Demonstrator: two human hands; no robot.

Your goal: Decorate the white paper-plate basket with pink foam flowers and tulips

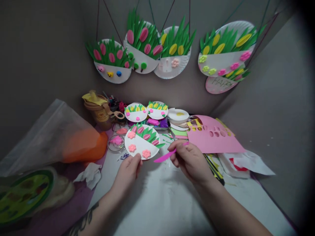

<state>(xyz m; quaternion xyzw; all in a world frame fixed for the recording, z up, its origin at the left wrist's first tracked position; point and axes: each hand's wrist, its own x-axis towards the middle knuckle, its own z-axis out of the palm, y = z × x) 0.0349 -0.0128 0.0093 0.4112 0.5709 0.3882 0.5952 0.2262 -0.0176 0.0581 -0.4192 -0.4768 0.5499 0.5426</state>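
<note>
My left hand [130, 167] pinches the lower rim of a small white paper plate [140, 147], tilted up over the table. Pink flowers [132, 148] sit on its white front, and green paper grass with pink paper tulips sticks out along the top. In my right hand [188, 157] is a bright pink plastic modelling knife [163, 158], its flat pointed blade aimed left toward the plate but apart from it. The fingers are wrapped round its handle.
Two decorated small plates [136, 112] stand behind, near clay packs [153, 122]. Pink card with cut-out holes [216, 141] lies right, beside a yellow-black cutter [215, 172]. A plastic bag [49, 137] and tissue [90, 175] are left. Decorated plates [113, 73] hang on the wall.
</note>
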